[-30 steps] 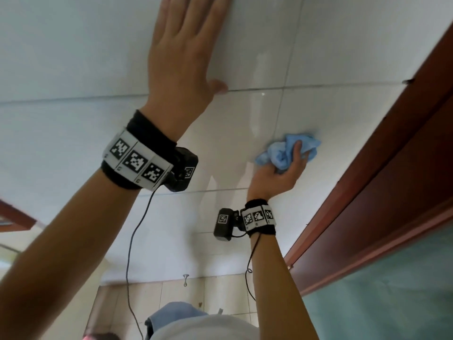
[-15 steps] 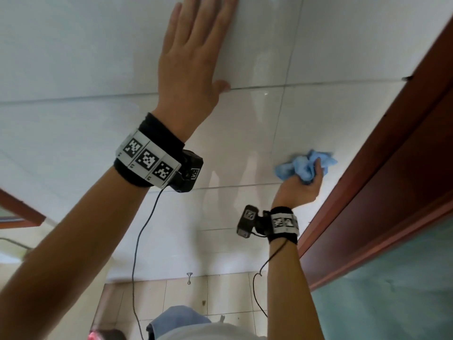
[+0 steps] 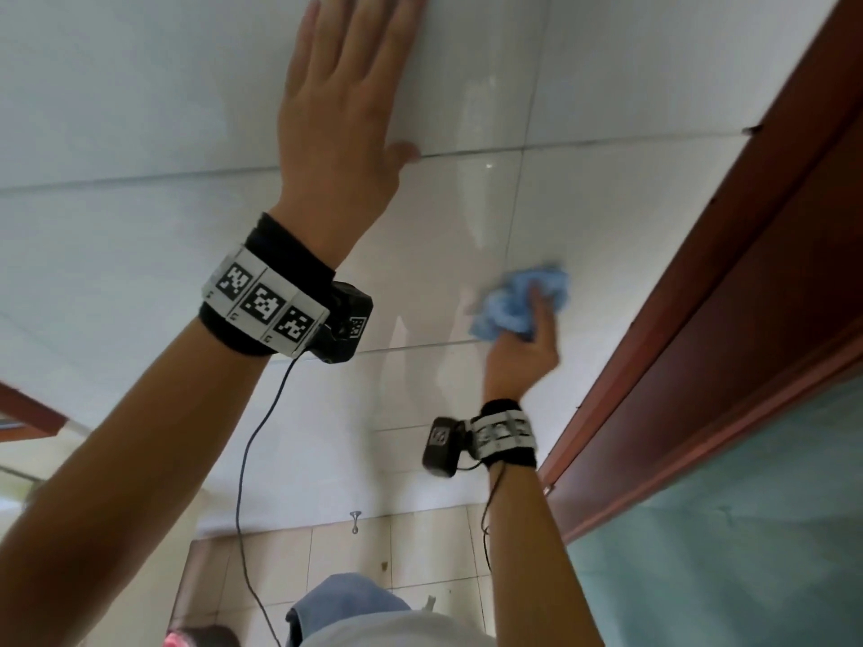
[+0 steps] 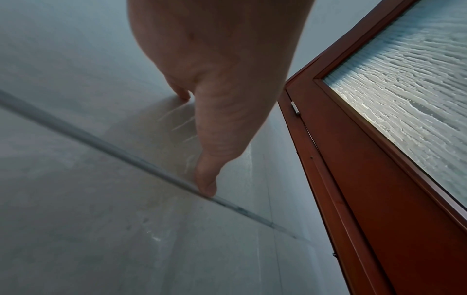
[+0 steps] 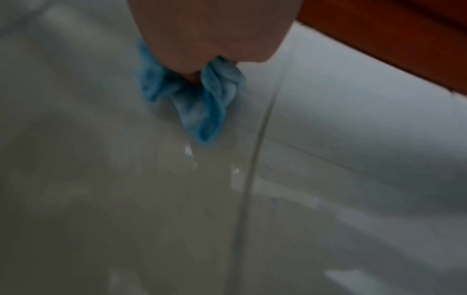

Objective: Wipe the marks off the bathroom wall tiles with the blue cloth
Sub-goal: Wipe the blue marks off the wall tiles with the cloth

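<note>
The glossy white wall tiles (image 3: 140, 109) fill the head view. My left hand (image 3: 345, 86) lies flat on an upper tile, fingers straight, thumb tip on the grout line (image 4: 207, 189). My right hand (image 3: 527, 338) grips the bunched blue cloth (image 3: 509, 305) and presses it on a lower tile beside a vertical grout line. In the right wrist view the blue cloth (image 5: 199, 103) hangs from under my palm against the tile, blurred. Faint streaks (image 4: 182, 123) show on the tile near my left hand.
A red-brown wooden door frame (image 3: 747, 273) runs along the right of the tiles, close to my right hand. Its frosted glass pane (image 4: 409, 79) shows in the left wrist view. Beige floor tiles (image 3: 420, 544) lie below, and a cable (image 3: 247, 459) hangs from my left wrist.
My right hand with the cloth first slid down and right toward the door frame, then back up and left across the tile. The left hand stays flat on the wall.
</note>
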Tool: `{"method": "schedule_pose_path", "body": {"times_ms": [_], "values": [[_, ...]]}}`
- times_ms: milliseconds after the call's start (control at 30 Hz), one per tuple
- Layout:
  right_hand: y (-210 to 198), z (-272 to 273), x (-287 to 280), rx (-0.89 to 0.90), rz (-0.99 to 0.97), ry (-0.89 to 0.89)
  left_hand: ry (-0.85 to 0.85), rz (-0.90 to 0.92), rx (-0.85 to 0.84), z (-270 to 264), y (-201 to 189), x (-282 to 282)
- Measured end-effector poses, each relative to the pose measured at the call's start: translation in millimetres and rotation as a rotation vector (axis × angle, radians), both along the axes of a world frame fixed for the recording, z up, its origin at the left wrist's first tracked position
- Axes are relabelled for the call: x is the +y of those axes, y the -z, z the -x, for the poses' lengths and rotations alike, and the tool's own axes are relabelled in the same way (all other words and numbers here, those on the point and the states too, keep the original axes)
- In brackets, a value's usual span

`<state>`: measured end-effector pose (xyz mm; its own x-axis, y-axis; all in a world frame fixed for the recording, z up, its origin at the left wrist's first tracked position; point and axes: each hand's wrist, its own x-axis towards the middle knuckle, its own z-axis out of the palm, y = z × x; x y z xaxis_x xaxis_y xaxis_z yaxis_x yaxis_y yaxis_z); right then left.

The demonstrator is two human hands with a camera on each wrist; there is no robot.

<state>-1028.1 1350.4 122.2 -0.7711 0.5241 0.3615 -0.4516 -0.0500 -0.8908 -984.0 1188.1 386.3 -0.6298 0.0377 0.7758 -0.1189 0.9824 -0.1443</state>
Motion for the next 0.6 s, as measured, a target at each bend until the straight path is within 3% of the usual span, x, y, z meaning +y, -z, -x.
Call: {"method": "schedule_pose_path", "body": {"times_ms": [67, 167, 267, 333, 433, 467, 600], "values": [[-11, 12, 20, -0.155, 0.14, 0.125, -0.009, 0.009, 0.01, 0, 1, 0], [-22, -2, -8, -0.078, 0.108, 0.093, 0.005, 0.009, 0.019, 1, 2, 2], [-22, -34, -59, 0.149, -0.241, -0.083, 0.016, -0.005, 0.011, 1, 3, 2], [-16, -38, -64, 0.237, -0.505, -0.183, 0.02, -0.004, -0.002, 0, 3, 1], [-11, -20, -37, 0.321, -0.625, -0.135, 0.046, 0.001, -0.003, -4, 2, -2], [-11, -12, -28, 0.286, -0.552, -0.063, 0.065, -0.011, 0.006, -7, 1, -4], [-20, 16, 12, -0.047, 0.164, 0.194, 0.071, -0.039, 0.062, -23, 2, -18]]}}
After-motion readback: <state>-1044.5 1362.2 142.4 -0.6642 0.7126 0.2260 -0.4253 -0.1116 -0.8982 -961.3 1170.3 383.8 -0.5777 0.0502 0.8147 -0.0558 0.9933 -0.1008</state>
